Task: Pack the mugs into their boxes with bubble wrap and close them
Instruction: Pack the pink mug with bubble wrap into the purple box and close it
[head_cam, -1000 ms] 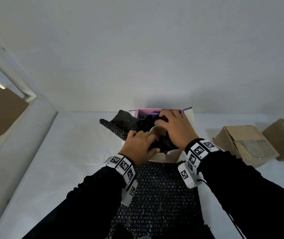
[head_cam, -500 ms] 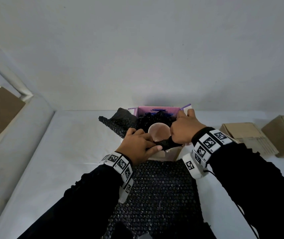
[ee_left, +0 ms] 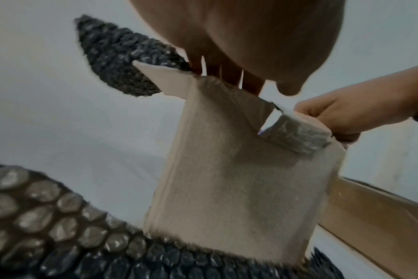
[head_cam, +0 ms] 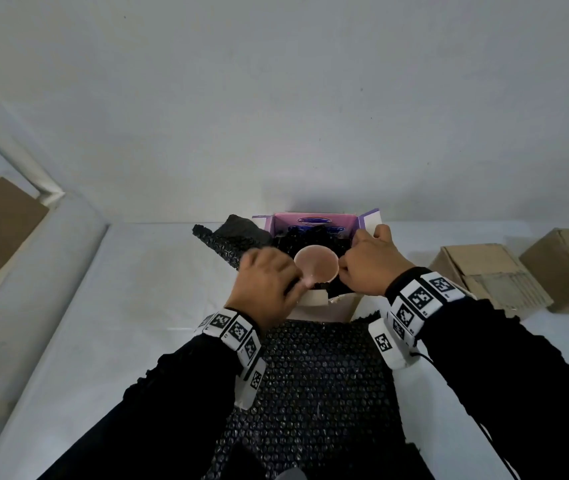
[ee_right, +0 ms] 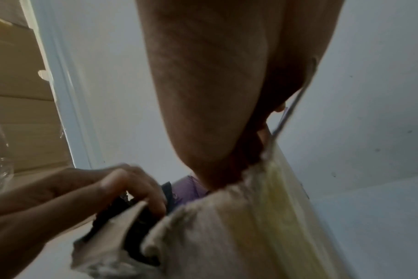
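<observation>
Black bubble wrap (head_cam: pixel 314 242) lines the open purple-and-white cardboard box (head_cam: pixel 314 220) in front of me, and the round pink-rimmed mug (head_cam: pixel 316 266) sits upright inside it, its mouth facing up and the wrap bunched around it. My left hand (head_cam: pixel 265 282) is at the box's near left edge, fingers curled down onto the wrap beside the mug; motion blur keeps me from telling whether they pinch it. My right hand (head_cam: pixel 369 263) grips the box's right side, fingers bent over the edge and thumb against the raised purple flap (head_cam: pixel 369 221). A loose tail of wrap (head_cam: pixel 227 239) sticks out to the left of the box. A large black bubble-wrap sheet (head_cam: pixel 310 382) lies on the white table (head_cam: pixel 120 306) under my forearms. Two brown cardboard boxes (head_cam: pixel 490 275) rest well off to the right.
</observation>
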Motion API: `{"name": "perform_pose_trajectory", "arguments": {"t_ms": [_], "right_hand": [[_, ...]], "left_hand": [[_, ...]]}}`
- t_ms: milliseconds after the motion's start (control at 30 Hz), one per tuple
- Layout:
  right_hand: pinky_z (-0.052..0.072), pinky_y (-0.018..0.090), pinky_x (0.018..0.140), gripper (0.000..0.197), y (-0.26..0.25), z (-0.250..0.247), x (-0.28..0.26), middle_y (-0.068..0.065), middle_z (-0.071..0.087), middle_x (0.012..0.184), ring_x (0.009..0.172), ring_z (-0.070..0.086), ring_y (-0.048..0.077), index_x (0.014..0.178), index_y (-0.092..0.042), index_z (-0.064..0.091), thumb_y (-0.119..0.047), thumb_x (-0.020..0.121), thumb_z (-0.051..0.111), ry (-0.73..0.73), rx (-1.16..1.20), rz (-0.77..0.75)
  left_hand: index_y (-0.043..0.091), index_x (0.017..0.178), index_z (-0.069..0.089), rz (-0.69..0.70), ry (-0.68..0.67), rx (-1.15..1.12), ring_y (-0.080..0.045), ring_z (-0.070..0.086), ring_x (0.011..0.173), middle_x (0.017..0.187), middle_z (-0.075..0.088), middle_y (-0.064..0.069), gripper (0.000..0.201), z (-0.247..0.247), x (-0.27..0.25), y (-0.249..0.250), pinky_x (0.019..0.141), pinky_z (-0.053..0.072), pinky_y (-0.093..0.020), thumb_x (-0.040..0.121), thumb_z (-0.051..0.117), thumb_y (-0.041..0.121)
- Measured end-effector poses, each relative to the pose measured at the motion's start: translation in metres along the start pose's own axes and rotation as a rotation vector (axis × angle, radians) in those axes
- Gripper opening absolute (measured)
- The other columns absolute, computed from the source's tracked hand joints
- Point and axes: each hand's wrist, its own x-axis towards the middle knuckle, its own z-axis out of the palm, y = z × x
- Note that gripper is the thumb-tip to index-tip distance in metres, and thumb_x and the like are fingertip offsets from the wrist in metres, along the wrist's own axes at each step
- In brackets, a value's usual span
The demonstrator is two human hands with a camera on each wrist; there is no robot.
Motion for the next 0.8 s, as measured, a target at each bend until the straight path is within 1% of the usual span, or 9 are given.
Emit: {"name": "perform_pose_trajectory", "arguments": {"t_ms": [100, 200, 267, 333, 400, 533, 633, 733, 800], "right_hand": [[0.027, 0.041, 0.091, 0.017, -0.007, -0.008, 0.000, -0.006, 0.059, 0.088, 0.106, 0.047, 0.021, 0.087, -0.025, 0.063, -0.028, 0.089, 0.047, 0.158, 0.016, -0.027], [0.035, 0.039, 0.087, 0.021, -0.024, -0.011, -0.001, -0.006, 0.064, 0.102, 0.104, 0.052, 0.021, 0.103, -0.027, 0.062, -0.034, 0.092, 0.046, 0.187, 0.210, -0.110], [0.038, 0.037, 0.086, 0.016, -0.037, -0.010, -0.001, -0.010, 0.064, 0.102, 0.101, 0.056, 0.018, 0.100, -0.031, 0.063, -0.036, 0.092, 0.051, 0.142, 0.362, -0.158], [0.045, 0.038, 0.089, 0.013, -0.044, -0.005, 0.000, -0.013, 0.062, 0.097, 0.096, 0.059, 0.014, 0.097, -0.030, 0.064, -0.038, 0.091, 0.056, 0.108, 0.459, -0.170], [0.049, 0.042, 0.089, 0.014, -0.044, -0.002, 0.002, -0.014, 0.060, 0.098, 0.093, 0.060, 0.013, 0.100, -0.028, 0.063, -0.036, 0.089, 0.059, 0.132, 0.523, -0.144], [0.045, 0.030, 0.099, 0.059, -0.035, -0.002, 0.001, -0.001, 0.049, 0.130, 0.115, 0.053, 0.013, 0.133, -0.029, 0.042, -0.034, 0.082, 0.071, 0.359, 0.868, -0.131], [0.047, 0.015, 0.091, 0.076, -0.033, -0.012, -0.004, -0.010, 0.038, 0.136, 0.111, 0.052, 0.000, 0.137, -0.052, 0.029, -0.032, 0.081, 0.076, 0.368, 1.094, -0.151], [0.047, 0.018, 0.082, 0.036, -0.023, -0.006, -0.003, -0.014, 0.065, 0.104, 0.092, 0.061, -0.008, 0.106, -0.035, 0.061, -0.011, 0.082, 0.074, 0.306, 1.032, -0.174], [0.049, 0.021, 0.082, 0.027, -0.016, 0.002, -0.006, -0.014, 0.069, 0.091, 0.086, 0.063, -0.008, 0.090, -0.028, 0.067, -0.002, 0.081, 0.071, 0.230, 0.949, -0.144]], "left_hand": [[0.031, 0.119, 0.057, -0.446, 0.272, 0.004, -0.032, 0.038, 0.122, 0.134, 0.043, -0.005, 0.045, -0.009, -0.002, -0.012, 0.094, 0.034, -0.046, 0.082, 0.056, 0.057], [0.037, 0.146, 0.021, -0.864, 0.171, -0.273, -0.043, 0.031, 0.130, 0.153, 0.014, -0.016, 0.087, -0.015, -0.002, -0.027, 0.099, 0.037, -0.055, 0.074, 0.059, 0.070], [0.032, 0.148, 0.017, -0.930, 0.144, -0.552, -0.039, 0.043, 0.127, 0.148, 0.031, -0.018, 0.097, -0.016, -0.003, -0.040, 0.102, 0.040, -0.048, 0.072, 0.071, 0.060], [0.024, 0.141, 0.039, -0.830, 0.184, -0.520, -0.032, 0.057, 0.113, 0.127, 0.059, -0.011, 0.079, -0.018, -0.004, -0.046, 0.095, 0.048, -0.041, 0.075, 0.075, 0.046], [0.020, 0.127, 0.057, -0.610, 0.275, -0.337, -0.028, 0.059, 0.100, 0.109, 0.067, -0.006, 0.051, -0.022, -0.003, -0.041, 0.086, 0.050, -0.041, 0.080, 0.073, 0.029], [0.021, 0.117, 0.062, -0.089, 0.194, -0.350, -0.026, 0.061, 0.088, 0.099, 0.070, -0.002, 0.042, -0.029, 0.000, -0.018, 0.076, 0.051, -0.039, 0.079, 0.062, 0.003], [0.027, 0.122, 0.044, -0.069, -0.060, -0.553, -0.024, 0.065, 0.087, 0.100, 0.070, -0.002, 0.049, -0.025, 0.004, 0.001, 0.074, 0.052, -0.035, 0.082, 0.057, 0.002], [0.021, 0.111, 0.050, -0.118, -0.038, -0.588, -0.022, 0.062, 0.090, 0.101, 0.066, 0.002, 0.038, -0.018, 0.007, 0.005, 0.076, 0.049, -0.031, 0.079, 0.064, 0.007], [0.022, 0.102, 0.062, -0.119, -0.015, -0.380, -0.024, 0.059, 0.093, 0.103, 0.063, 0.004, 0.026, -0.011, 0.010, -0.005, 0.078, 0.048, -0.035, 0.077, 0.068, 0.025]]}}
